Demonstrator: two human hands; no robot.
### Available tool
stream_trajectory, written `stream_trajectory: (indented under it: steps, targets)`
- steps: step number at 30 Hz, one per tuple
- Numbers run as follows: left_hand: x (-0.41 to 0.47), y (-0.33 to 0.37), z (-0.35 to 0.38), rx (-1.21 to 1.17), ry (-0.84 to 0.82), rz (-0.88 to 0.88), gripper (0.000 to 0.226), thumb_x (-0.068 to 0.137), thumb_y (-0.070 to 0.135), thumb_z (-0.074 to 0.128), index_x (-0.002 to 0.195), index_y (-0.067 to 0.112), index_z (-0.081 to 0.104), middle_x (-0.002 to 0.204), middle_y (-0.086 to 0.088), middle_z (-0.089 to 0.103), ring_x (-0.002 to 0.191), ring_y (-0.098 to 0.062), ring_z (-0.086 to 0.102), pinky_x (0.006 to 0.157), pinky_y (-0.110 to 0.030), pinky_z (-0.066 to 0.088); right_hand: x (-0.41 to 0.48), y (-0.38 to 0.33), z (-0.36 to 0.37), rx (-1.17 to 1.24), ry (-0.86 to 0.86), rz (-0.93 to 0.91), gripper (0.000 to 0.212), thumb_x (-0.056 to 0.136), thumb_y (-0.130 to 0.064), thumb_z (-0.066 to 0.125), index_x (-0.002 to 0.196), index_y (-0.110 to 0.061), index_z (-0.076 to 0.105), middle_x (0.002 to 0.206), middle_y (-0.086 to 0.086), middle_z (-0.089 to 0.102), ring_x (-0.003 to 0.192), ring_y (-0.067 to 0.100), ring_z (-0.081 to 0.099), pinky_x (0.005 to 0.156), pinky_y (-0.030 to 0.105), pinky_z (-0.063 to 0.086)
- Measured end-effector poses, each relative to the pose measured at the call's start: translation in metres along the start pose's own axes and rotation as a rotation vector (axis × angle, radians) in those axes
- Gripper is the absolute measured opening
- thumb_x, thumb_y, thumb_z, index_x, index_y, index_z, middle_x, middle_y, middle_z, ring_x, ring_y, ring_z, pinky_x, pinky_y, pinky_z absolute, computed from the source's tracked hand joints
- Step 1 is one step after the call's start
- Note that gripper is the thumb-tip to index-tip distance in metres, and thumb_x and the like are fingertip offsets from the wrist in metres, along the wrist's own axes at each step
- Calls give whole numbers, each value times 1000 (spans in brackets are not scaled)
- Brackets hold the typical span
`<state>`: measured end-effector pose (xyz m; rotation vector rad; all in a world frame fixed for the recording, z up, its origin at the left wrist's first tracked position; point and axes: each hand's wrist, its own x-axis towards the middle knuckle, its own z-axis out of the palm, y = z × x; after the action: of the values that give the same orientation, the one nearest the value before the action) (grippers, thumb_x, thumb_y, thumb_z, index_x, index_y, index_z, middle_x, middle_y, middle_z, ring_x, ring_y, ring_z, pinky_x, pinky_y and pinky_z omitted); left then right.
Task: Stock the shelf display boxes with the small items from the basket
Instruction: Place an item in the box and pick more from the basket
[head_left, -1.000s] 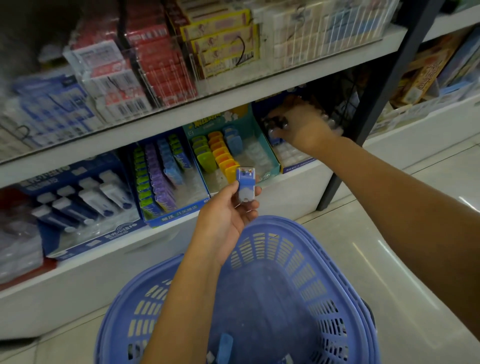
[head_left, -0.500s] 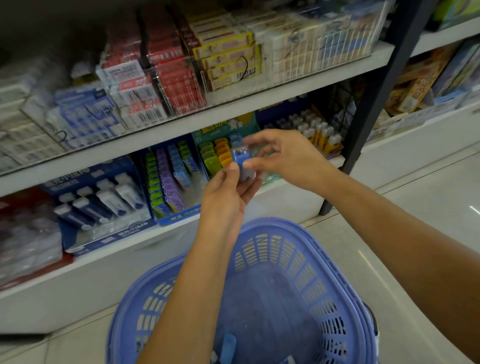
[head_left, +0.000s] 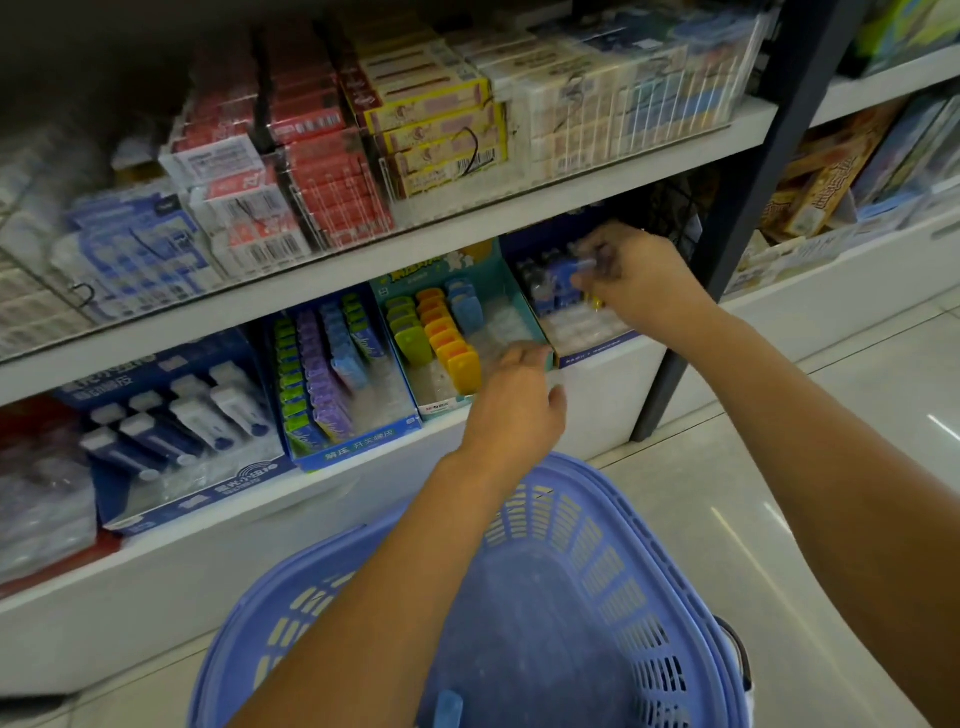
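My right hand (head_left: 636, 275) reaches under the upper shelf into the dark blue display box (head_left: 597, 351) at the right and pinches a small blue item (head_left: 563, 273) over the rows there. My left hand (head_left: 519, 402) hovers in front of the teal display box (head_left: 511, 291), which holds green, orange and blue pieces; its fingers are curled and I see nothing in them. The blue plastic basket (head_left: 644, 566) sits below both arms, with a small blue item (head_left: 447, 709) on its bottom.
Two more display boxes stand to the left on the lower shelf: one with purple and green items (head_left: 332, 374), one with white and navy items (head_left: 171, 415). Wire bins of packets fill the upper shelf (head_left: 519, 202). A black upright post (head_left: 727, 218) stands right of my right hand.
My right hand took the small blue item from my left hand and carried it right into the dark blue box. My left hand, now without it, dropped slightly toward the shelf edge.
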<state>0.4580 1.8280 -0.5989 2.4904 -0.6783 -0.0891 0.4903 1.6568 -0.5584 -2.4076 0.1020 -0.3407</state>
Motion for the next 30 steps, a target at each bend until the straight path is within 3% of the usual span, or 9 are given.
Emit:
stream_trajectory:
  steps: [2,5,8,14,21,24,26,28,30]
  targets:
    - [-6,-8,9,105,-81,-5,56,95,22,49,145,6,30,149,-11,32,135,-26,34,110,-29,28,4,4,1,-59,-25,-48,27,80,-9,71,104,-1,63,85,6,59,74,17,55,65,14,42]
    - [-12,-14,17,162,-92,10,62,96,23,48,149,7,21,154,-8,23,140,-24,23,115,-29,18,8,6,10,-198,-72,-150,26,86,-9,64,112,-4,65,101,16,66,92,26,61,79,21,42]
    - [-13,-15,19,163,-79,15,63,95,23,49,149,8,19,155,-6,21,141,-23,20,116,-29,16,11,6,20,-271,-157,-166,31,95,-13,53,124,-10,60,115,17,63,108,30,56,89,31,42]
    - [-11,-16,18,144,-78,24,62,96,24,49,149,9,21,153,-6,24,140,-22,23,116,-29,19,20,12,27,-368,-296,-172,36,97,-14,48,133,-12,53,130,15,58,117,30,52,96,28,34]
    - [-22,-6,3,-3,23,58,48,95,19,50,141,10,38,147,-3,33,134,-18,34,110,-25,28,20,16,29,-346,-310,-89,39,97,-17,49,136,-18,51,130,14,57,117,28,52,87,19,31]
    - [-51,-13,-5,-128,117,67,35,94,19,51,128,14,52,133,-2,48,118,-14,48,97,-23,37,-2,4,33,-395,-153,-172,45,90,-13,57,134,-12,50,129,20,51,117,33,47,92,30,37]
    - [-77,-31,-2,-196,98,-3,27,93,18,53,119,13,58,119,-3,60,106,-15,57,92,-28,45,-20,-16,36,-396,-91,-237,42,85,-15,63,125,-10,54,125,20,48,112,34,48,85,33,40]
    - [-106,-57,9,-216,-29,-147,23,92,15,55,112,9,63,110,-8,67,100,-21,62,90,-32,48,-44,-43,44,-356,-250,-279,25,85,-22,63,109,-14,61,114,13,54,103,28,53,76,29,38]
    - [-137,-88,28,-130,-261,-319,24,92,14,54,113,6,63,112,-12,67,104,-26,62,92,-32,46,-77,-65,65,-316,-547,-322,16,86,-27,63,99,-17,65,103,7,64,97,21,57,72,24,34]
